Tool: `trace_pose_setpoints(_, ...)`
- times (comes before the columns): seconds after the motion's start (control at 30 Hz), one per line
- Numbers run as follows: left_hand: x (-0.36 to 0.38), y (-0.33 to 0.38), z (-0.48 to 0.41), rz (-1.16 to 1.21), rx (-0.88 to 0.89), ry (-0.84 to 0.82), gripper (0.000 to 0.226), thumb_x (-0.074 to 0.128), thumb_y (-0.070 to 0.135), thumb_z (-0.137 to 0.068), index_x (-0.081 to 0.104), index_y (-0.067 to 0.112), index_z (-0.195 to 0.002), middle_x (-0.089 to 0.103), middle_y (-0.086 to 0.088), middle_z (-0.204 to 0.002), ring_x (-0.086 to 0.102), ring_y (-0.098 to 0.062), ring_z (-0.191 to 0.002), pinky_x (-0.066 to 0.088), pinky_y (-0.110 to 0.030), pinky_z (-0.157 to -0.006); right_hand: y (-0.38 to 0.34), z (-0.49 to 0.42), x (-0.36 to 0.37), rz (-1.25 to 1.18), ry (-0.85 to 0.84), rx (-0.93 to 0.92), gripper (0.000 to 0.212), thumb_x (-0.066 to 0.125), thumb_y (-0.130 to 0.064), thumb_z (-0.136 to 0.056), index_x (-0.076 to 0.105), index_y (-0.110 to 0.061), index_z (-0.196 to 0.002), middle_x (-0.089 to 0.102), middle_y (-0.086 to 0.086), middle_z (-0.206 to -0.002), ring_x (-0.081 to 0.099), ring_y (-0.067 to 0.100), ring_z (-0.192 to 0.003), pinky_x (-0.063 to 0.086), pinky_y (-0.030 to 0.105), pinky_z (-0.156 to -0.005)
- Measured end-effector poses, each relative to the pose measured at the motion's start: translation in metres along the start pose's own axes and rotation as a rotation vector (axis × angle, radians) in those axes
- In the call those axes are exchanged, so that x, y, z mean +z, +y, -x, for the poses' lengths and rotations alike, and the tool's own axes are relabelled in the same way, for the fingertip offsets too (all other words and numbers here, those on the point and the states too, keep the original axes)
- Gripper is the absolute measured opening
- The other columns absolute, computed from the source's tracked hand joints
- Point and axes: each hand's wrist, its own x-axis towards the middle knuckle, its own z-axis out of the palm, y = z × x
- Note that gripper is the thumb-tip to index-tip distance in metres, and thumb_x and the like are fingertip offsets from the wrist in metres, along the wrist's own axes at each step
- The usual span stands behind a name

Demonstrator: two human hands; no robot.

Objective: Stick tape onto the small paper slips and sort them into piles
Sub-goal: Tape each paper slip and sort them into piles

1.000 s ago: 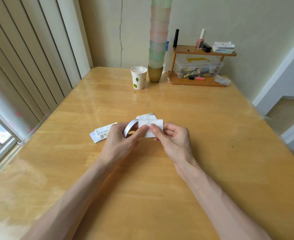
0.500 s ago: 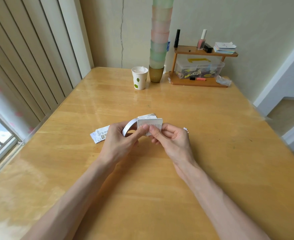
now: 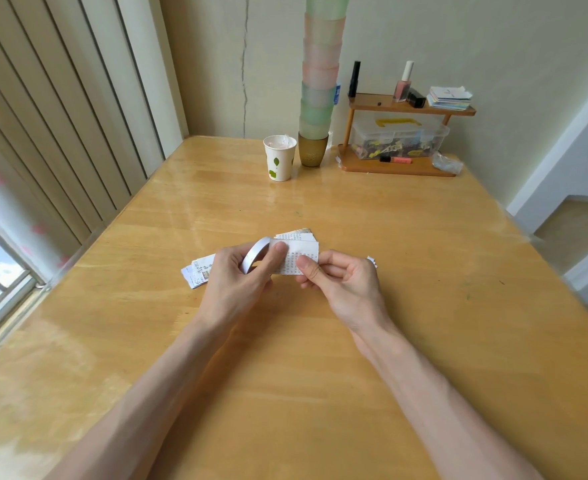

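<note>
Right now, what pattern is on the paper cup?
The paper cup is white with green leaf prints, clearest in the head view.

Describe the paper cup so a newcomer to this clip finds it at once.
Start at the wooden table and look to its far edge by the wall. Left of the tall stack of pastel cups stands the paper cup. It alone is white with green leaves printed on it, standing singly.

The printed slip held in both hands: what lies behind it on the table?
A small pile of printed slips peeks out above the held slip, lying on the table. Only its far edge shows; the rest, and its slip count, is covered by the held slip.
</note>
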Motion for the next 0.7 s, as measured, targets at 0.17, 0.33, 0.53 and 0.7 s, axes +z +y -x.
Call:
trace_pose_setpoints(0.17, 0.0003, 0.0019, 0.0007, -0.003, 0.003, -0.022, 0.041, 0.072, 0.031, -0.097, 0.065, 0.031, -0.056, 0.047, 0.013, -0.052, 0.039, -0.007, -0.046, 0.033, -0.014, -0.049, -0.0014, 0.0002, -0.0030, 0.006, 0.003, 0.017, 0.028, 0.080, -0.033, -0.090, 0.079, -0.007, -0.097, 0.080, 0.006, -0.083, 0.071, 0.010, -0.074, 0.055, 0.027, -0.088)
trace_pose_setpoints(0.33, -0.0003, -0.0001, 0.0012, -0.024, 0.013, -0.034, 0.038, 0.072, 0.031, -0.097, 0.069, 0.033, -0.059, 0.048, 0.014, -0.052, 0.039, -0.009, -0.048, 0.033, -0.018, -0.050, 0.0010, -0.0031, -0.0029, -0.012, 0.058, -0.017, 0.024, 0.082, -0.026, -0.089, 0.077, -0.004, -0.100, 0.080, 0.008, -0.095, 0.074, 0.011, -0.085, 0.053, 0.016, -0.080)
trace_pose_setpoints(0.53, -0.0005, -0.0011, 0.0005, -0.017, -0.014, -0.025, 0.036, 0.075, 0.035, -0.095, 0.070, 0.031, -0.059, 0.047, 0.007, -0.052, 0.037, -0.012, -0.050, 0.032, -0.020, -0.050, 0.0017, -0.0051, -0.0056, -0.018, 0.058, -0.002, 0.027, 0.084, -0.028, -0.087, 0.078, -0.008, -0.104, 0.081, 0.006, -0.097, 0.076, 0.014, -0.092, 0.056, 0.023, -0.087)
trace_pose_setpoints(0.7, -0.0026, -0.0041, -0.0012, -0.006, 0.015, 0.003, 0.034, 0.075, 0.032, -0.094, 0.071, 0.034, -0.060, 0.046, 0.008, -0.051, 0.037, -0.011, -0.048, 0.033, -0.015, -0.048, 0.0010, -0.0040, -0.0049, -0.049, 0.073, 0.024, 0.023, 0.085, -0.021, -0.087, 0.076, -0.008, -0.103, 0.080, 0.005, -0.089, 0.073, 0.008, -0.078, 0.055, 0.019, -0.079)
